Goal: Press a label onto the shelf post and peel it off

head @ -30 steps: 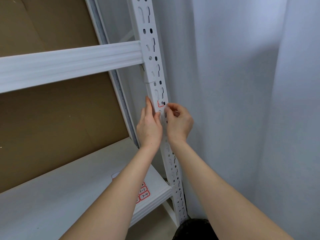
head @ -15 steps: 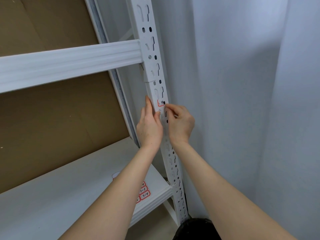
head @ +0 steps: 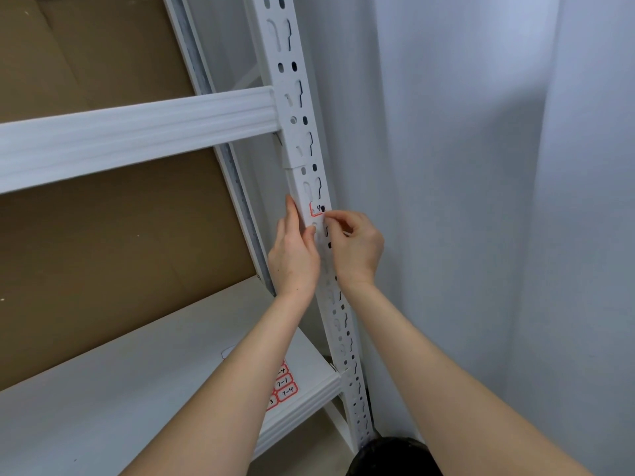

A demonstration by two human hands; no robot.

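A dark rounded thing (head: 395,456) sits at the bottom edge, cut off, and I can't tell what it is. Above it, on the lower shelf (head: 103,407), lies a sheet of red-edged labels (head: 283,386); the left forearm covers most of it, so only "7-1" and "7-4" read clearly. Both hands meet at the white slotted post (head: 311,187). The left hand (head: 293,259) lies along the post's left edge, fingers straight, thumb pressing its front. The right hand (head: 354,247) has its fingers curled, tips at the lower edge of a small red-edged label (head: 318,209) stuck on the post's front; whether they pinch it or only press it is hidden. Its writing is partly lost over a hole. A beam (head: 137,135) joins the post higher up, with brown board (head: 103,252) behind and pale curtain (head: 481,201) to the right.
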